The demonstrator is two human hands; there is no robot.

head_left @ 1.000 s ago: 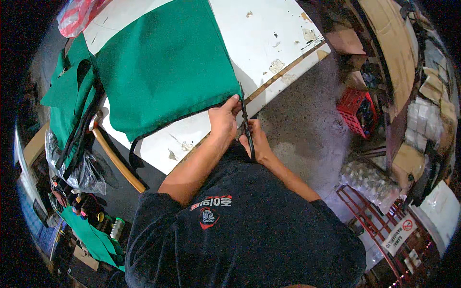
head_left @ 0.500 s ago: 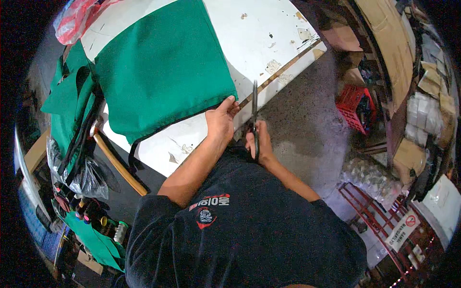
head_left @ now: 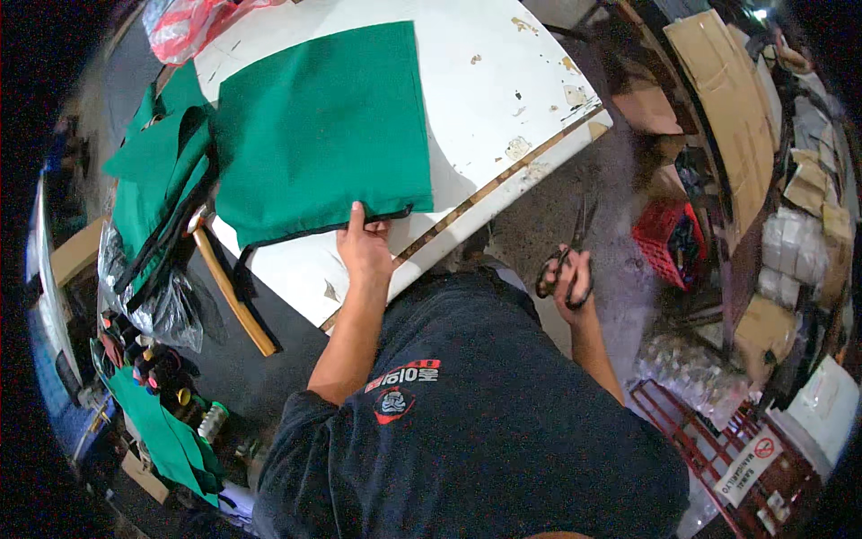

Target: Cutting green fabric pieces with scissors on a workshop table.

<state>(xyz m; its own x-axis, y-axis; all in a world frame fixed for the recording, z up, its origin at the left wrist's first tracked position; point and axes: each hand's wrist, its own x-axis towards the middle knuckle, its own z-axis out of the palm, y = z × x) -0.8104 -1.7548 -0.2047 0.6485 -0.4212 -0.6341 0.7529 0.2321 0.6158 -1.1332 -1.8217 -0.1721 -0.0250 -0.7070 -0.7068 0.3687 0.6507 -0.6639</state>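
A green fabric panel point(head_left: 328, 130) with a dark trim along its near edge lies on the white table point(head_left: 489, 108). My left hand point(head_left: 366, 250) grips that near edge, thumb on top and fingers curled at the border. Off the table's right side, my right hand point(head_left: 576, 283) is closed around the handles of black scissors point(head_left: 579, 235). Their blades point away from me, apart from the fabric and slightly blurred. More green fabric pieces with dark edging point(head_left: 166, 171) hang in a heap at the table's left side.
A red and white plastic bag point(head_left: 193, 31) sits at the table's far left. A wooden handle point(head_left: 235, 296) leans by the left edge. Thread spools point(head_left: 214, 420) stand lower left. To the right are a red crate point(head_left: 666, 242), cardboard point(head_left: 723, 117) and a dark red metal rack point(head_left: 691, 431).
My right hand has carried the scissors right, away from the fabric corner. My left hand has shifted left along the fabric's near edge. The view has turned slightly.
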